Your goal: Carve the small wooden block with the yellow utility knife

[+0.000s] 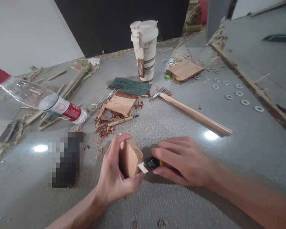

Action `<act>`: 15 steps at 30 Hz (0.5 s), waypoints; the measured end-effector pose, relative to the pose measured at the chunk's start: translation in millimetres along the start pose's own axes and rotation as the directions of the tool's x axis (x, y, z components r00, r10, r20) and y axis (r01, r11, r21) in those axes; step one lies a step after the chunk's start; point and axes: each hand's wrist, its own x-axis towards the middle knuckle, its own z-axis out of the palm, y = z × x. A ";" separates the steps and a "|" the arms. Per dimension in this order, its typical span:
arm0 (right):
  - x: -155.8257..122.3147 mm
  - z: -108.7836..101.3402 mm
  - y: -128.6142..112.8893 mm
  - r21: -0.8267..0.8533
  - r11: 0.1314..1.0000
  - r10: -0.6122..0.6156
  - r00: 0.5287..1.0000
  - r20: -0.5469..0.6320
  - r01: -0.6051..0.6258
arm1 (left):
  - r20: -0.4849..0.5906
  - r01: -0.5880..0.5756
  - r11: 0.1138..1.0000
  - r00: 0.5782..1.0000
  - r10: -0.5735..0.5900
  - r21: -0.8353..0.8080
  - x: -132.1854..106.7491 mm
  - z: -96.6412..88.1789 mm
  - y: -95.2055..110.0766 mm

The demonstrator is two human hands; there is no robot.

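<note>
Gripping the small wood block (130, 158) in your left hand (114, 178) low on the counter (228, 178), your right hand (181, 160) wrapped round the utility knife (149, 164), treat it as light, stiff, best pinched by its flat sides.

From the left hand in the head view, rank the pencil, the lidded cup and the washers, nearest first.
From the left hand:
1. Pencil, just beyond it, among the shavings.
2. Lidded cup, far centre.
3. Washers, far right.
</note>
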 end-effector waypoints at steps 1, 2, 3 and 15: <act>-0.2 0.1 0.8 0.001 1.000 -0.002 1.000 0.003 0.002 | 0.001 -0.001 1.000 1.000 0.001 0.002 -0.3 0.2 0.1; -0.3 0.1 1.5 -0.002 1.000 -0.002 1.000 0.005 0.002 | 0.000 -0.001 1.000 1.000 0.001 0.010 -0.4 0.4 0.2; -0.4 0.1 1.7 -0.006 1.000 -0.002 1.000 0.007 0.002 | -0.004 -0.005 1.000 1.000 0.005 0.022 -0.5 0.6 0.2; -1.5 -22.7 10.5 -0.290 0.930 0.142 0.949 -0.282 -0.225 | -0.176 -0.323 0.930 0.919 0.352 0.176 -26.4 7.1 5.8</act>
